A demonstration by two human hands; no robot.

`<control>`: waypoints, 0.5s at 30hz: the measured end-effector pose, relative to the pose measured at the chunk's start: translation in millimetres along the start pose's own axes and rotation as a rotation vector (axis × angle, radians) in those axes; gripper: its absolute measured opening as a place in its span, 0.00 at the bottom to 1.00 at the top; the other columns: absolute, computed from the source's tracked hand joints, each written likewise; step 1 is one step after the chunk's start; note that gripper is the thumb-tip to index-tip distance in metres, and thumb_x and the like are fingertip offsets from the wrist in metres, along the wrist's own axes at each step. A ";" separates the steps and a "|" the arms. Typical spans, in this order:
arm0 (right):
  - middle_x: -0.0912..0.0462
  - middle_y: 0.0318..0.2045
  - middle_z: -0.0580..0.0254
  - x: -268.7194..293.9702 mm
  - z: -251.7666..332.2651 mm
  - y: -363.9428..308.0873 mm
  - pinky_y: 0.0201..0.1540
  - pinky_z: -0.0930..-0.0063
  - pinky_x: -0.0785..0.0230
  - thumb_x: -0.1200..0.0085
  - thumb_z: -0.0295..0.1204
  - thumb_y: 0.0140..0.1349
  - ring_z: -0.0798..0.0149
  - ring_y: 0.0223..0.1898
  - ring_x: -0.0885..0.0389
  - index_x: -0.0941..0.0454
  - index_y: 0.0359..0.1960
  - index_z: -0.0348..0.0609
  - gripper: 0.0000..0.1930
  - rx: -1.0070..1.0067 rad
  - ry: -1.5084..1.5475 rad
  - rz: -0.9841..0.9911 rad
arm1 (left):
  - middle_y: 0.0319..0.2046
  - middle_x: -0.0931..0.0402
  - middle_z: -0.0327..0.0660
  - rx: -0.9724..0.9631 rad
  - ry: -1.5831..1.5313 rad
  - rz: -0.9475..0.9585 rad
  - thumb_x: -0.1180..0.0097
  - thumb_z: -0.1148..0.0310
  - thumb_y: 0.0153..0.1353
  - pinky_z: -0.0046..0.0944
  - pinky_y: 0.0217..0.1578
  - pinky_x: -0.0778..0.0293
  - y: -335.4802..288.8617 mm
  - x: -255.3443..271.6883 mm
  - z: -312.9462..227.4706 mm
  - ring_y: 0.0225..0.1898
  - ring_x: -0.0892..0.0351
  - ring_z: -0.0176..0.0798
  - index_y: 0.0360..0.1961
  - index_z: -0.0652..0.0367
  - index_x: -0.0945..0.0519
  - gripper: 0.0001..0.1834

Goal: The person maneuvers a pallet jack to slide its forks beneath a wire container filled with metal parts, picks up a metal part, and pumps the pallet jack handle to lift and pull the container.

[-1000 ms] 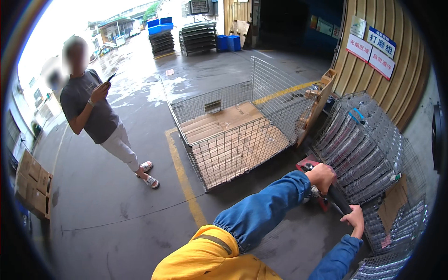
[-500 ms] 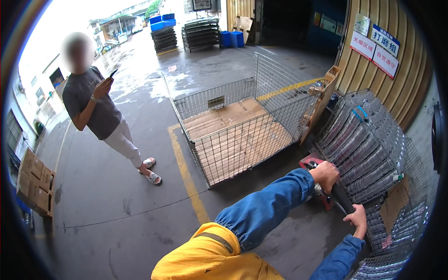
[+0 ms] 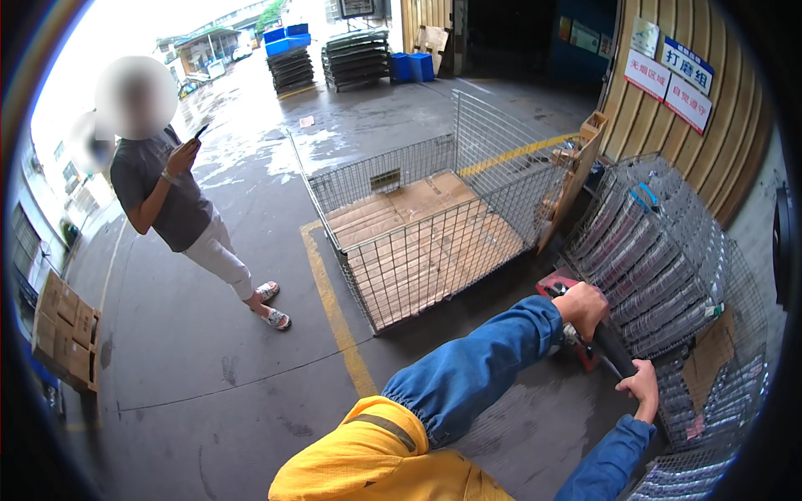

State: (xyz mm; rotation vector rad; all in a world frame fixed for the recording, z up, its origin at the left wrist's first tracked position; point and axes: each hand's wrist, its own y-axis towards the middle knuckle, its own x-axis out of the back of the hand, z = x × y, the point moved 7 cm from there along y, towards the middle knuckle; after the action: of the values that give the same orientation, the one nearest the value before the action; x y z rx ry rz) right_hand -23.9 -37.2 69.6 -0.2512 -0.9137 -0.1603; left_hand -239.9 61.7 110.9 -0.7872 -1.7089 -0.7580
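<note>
My left hand [image 3: 583, 307] is closed around the upper part of a black handle bar [image 3: 614, 351]. Lower right along the same bar, my right hand [image 3: 642, 382] wraps its other end. Red metal parts [image 3: 558, 284] show under the bar, looking like a pallet jack, though my hands and arms hide much of it. Just beyond the hands stands a wire mesh cage [image 3: 745, 288] stacked with rows of plastic-wrapped pieces [image 3: 647, 259]. A piece of brown cardboard [image 3: 708, 357] is wedged among them. Blue sleeves cover both my forearms.
A large wire cage [image 3: 434, 288] lined with flat cardboard [image 3: 418, 217] stands ahead, left of the handle. At the left a person [image 3: 171, 188] stands looking toward a phone. Boxes on a pallet [image 3: 65, 334] sit far left. Stacked dark racks [image 3: 357, 58] and blue bins [image 3: 412, 67] are at the back.
The view has shifted very slightly. Both hands keep their grip on the handle bar, and the cages stay in place.
</note>
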 end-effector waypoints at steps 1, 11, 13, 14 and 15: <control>0.25 0.13 0.57 1.6 2.9 0.3 0.15 0.70 0.35 0.35 0.20 0.23 0.63 0.11 0.26 0.25 0.24 0.29 0.19 0.046 0.020 -0.037 | 0.27 0.18 0.41 0.004 0.016 -0.005 0.34 0.56 0.27 0.43 0.34 0.23 -1.0 1.5 -0.5 0.34 0.18 0.46 0.26 0.51 0.14 0.20; 0.26 0.11 0.57 3.0 4.4 0.4 0.17 0.69 0.33 0.31 0.24 0.25 0.64 0.11 0.25 0.24 0.21 0.34 0.17 0.017 -0.058 0.069 | 0.25 0.18 0.44 0.002 0.041 0.077 0.36 0.52 0.30 0.44 0.31 0.24 10.9 -1.1 5.2 0.30 0.18 0.47 0.25 0.54 0.15 0.20; 0.26 0.12 0.57 3.5 6.9 5.0 0.17 0.70 0.33 0.31 0.25 0.25 0.65 0.11 0.26 0.24 0.21 0.34 0.18 0.019 -0.081 0.085 | 0.25 0.18 0.44 -0.007 0.031 0.052 0.36 0.53 0.31 0.44 0.31 0.24 12.5 -2.2 7.2 0.30 0.18 0.47 0.25 0.54 0.15 0.20; 0.26 0.12 0.57 2.8 6.9 5.5 0.17 0.70 0.33 0.31 0.25 0.25 0.65 0.11 0.26 0.24 0.21 0.34 0.18 0.013 -0.077 0.093 | 0.26 0.18 0.43 -0.007 0.015 0.094 0.36 0.53 0.31 0.44 0.31 0.24 12.1 -7.6 7.2 0.31 0.18 0.47 0.25 0.54 0.15 0.20; 0.25 0.12 0.56 1.3 5.1 5.6 0.17 0.70 0.33 0.31 0.25 0.24 0.65 0.11 0.26 0.24 0.22 0.34 0.18 -0.024 -0.093 0.114 | 0.25 0.18 0.43 0.000 0.017 0.061 0.36 0.53 0.31 0.44 0.31 0.24 11.5 -7.1 7.5 0.30 0.18 0.47 0.25 0.54 0.15 0.20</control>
State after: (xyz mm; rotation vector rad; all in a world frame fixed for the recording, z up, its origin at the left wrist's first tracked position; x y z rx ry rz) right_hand -25.6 -30.5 72.9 -0.3341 -0.9878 -0.0544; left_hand -233.1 73.5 103.5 -0.8273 -1.6625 -0.7211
